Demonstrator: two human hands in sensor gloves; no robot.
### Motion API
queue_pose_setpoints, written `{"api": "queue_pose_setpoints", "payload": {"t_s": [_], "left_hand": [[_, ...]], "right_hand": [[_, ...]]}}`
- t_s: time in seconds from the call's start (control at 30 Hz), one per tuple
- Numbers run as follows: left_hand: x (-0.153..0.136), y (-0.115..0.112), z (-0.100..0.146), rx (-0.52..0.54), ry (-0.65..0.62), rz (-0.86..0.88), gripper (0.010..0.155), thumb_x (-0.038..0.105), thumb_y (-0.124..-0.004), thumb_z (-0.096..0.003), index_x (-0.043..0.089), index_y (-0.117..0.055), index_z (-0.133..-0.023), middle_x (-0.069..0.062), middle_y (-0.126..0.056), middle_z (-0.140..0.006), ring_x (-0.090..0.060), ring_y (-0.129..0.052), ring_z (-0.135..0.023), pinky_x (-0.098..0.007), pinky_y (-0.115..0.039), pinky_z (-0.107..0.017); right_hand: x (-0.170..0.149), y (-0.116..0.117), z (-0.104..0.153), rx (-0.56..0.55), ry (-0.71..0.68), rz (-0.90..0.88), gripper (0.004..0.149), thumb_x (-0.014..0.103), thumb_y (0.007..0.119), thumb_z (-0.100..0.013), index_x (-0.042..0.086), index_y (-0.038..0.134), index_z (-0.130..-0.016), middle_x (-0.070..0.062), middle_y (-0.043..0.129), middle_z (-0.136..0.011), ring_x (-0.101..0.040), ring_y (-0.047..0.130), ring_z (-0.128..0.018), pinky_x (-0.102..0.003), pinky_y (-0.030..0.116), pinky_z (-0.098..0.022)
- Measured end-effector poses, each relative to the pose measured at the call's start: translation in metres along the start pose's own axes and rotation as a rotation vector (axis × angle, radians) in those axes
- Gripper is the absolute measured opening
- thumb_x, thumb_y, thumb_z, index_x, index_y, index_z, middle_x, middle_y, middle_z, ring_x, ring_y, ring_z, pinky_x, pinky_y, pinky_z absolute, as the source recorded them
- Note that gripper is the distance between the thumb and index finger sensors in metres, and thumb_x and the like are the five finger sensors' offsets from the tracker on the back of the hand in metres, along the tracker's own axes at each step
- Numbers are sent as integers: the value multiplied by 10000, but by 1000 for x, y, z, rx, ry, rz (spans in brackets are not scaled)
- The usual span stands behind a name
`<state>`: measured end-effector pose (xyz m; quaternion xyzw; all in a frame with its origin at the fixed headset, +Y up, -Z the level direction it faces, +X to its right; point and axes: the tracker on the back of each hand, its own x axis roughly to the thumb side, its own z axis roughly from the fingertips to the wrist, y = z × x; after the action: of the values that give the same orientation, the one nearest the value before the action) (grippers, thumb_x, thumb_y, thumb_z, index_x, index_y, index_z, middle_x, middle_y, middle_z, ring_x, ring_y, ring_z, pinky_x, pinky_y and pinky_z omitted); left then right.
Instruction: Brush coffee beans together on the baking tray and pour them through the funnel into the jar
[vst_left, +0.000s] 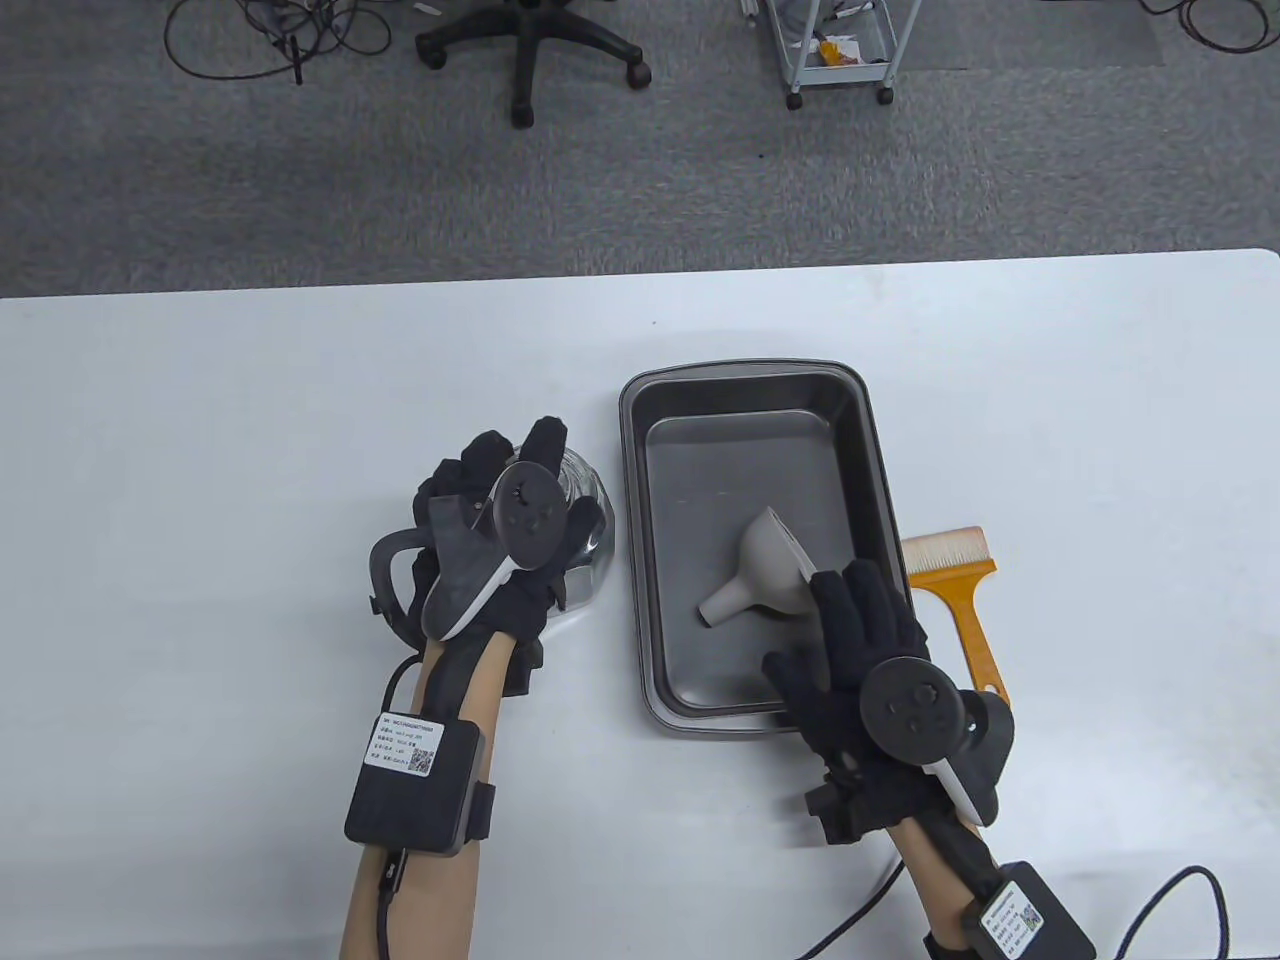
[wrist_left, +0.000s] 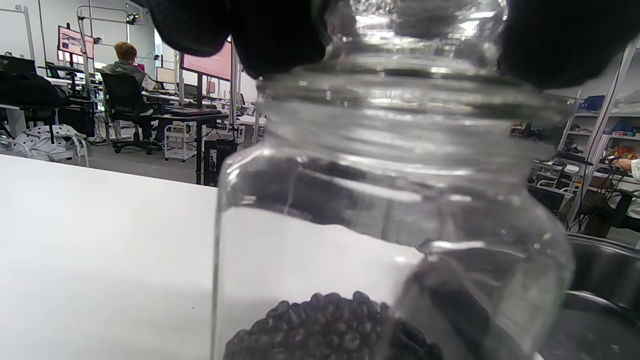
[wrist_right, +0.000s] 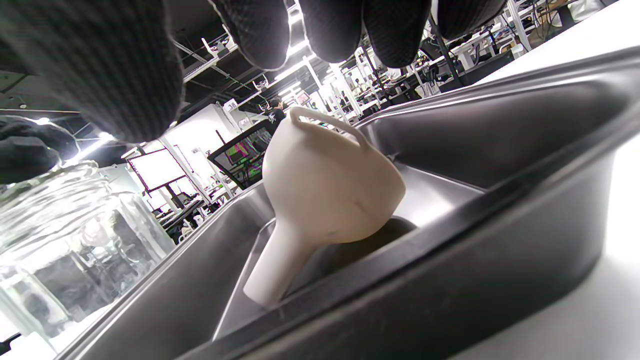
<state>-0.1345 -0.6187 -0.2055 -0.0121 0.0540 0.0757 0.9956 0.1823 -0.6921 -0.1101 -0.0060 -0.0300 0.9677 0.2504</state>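
— Which step is in hand?
— Tidying up, it is judged: coffee beans are seen in the jar, gripped at its neck by the left hand.
— And next?
— The funnel (lying in the emptied baking tray) is left under the slack, ungrasping right hand; little remains.

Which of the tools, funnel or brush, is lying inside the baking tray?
The grey funnel, on its side in the baking tray; the orange brush lies on the table outside.

From my table view the left hand covers most of the glass jar, so I can't see its mouth. In my left wrist view the jar's base and the coffee beans are cut off at 6 o'clock. The right hand hides the funnel's rim at 4 o'clock.
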Motion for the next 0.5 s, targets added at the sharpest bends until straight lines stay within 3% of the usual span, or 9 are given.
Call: {"api": "queue_pose_setpoints", "payload": {"t_s": [0.33, 0.5], "left_hand": [[-2, -8, 0, 13, -6, -22, 796, 770, -726, -413, 493, -428, -1096, -15, -561, -1149, -303, -660, -973, -575, -551, -796], [-7, -8, 7, -8, -16, 41, 830, 809, -682, -407, 493, -376, -1112, -27, -471, -1221, -354, -543, -1100, -601, -529, -798]], "right_hand": [[1, 0, 1, -2, -8, 2, 803, 647, 834, -401, 292, 516, -1048, -113, 503, -1163, -423, 586, -1033, -607, 525, -735], [1, 0, 1, -2, -9, 1, 800, 646, 834, -401, 294, 517, -1046, -112, 502, -1163, -425, 583, -1033, -607, 525, -735]]}}
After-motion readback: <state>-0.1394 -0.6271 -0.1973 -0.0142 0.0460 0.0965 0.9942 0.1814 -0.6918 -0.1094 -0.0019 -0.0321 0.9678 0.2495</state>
